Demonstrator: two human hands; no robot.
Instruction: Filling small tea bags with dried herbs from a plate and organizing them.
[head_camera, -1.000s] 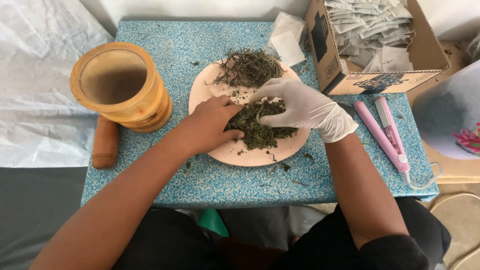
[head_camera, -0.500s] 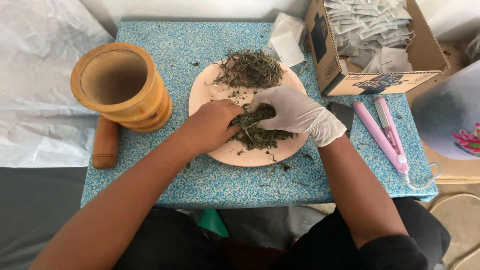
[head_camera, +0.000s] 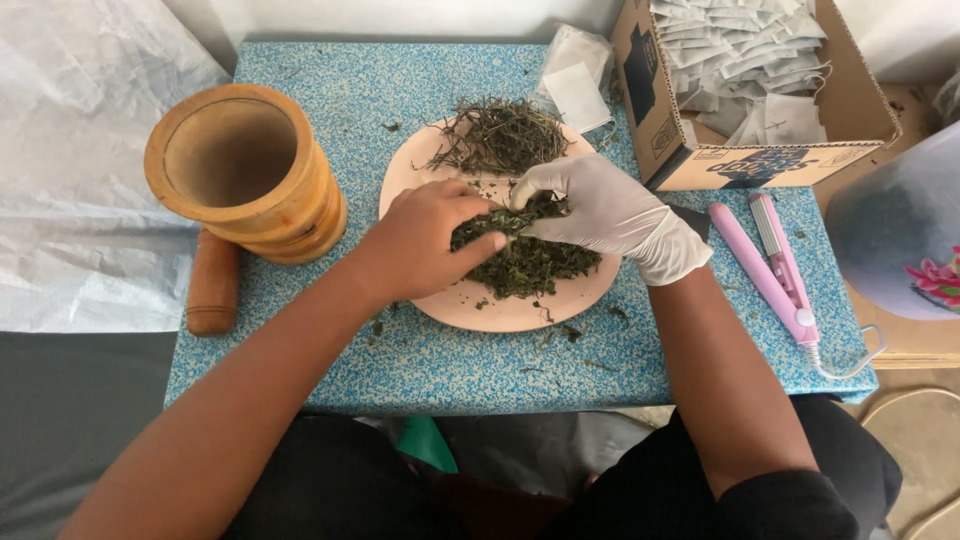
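A round pale pink plate (head_camera: 505, 312) lies on a blue speckled table (head_camera: 440, 365). It holds a pile of dark green dried leaves (head_camera: 535, 262) at the front and a heap of dry stems (head_camera: 497, 135) at the back. My bare left hand (head_camera: 425, 240) pinches leaves at the pile's left side. My right hand (head_camera: 590, 205), in a white glove, presses fingertips into the same pile from the right. The two hands almost meet over the leaves.
A wooden mortar (head_camera: 240, 170) stands at the left with its pestle (head_camera: 212, 285) lying beside it. A cardboard box of white sachets (head_camera: 745, 70) sits at the back right, a pink flat sealing iron (head_camera: 775, 265) in front of it. Loose sachets (head_camera: 578, 75) lie behind the plate.
Both hands have shifted a little toward the back of the leaf pile and drawn closer together, gathering leaves between the fingertips.
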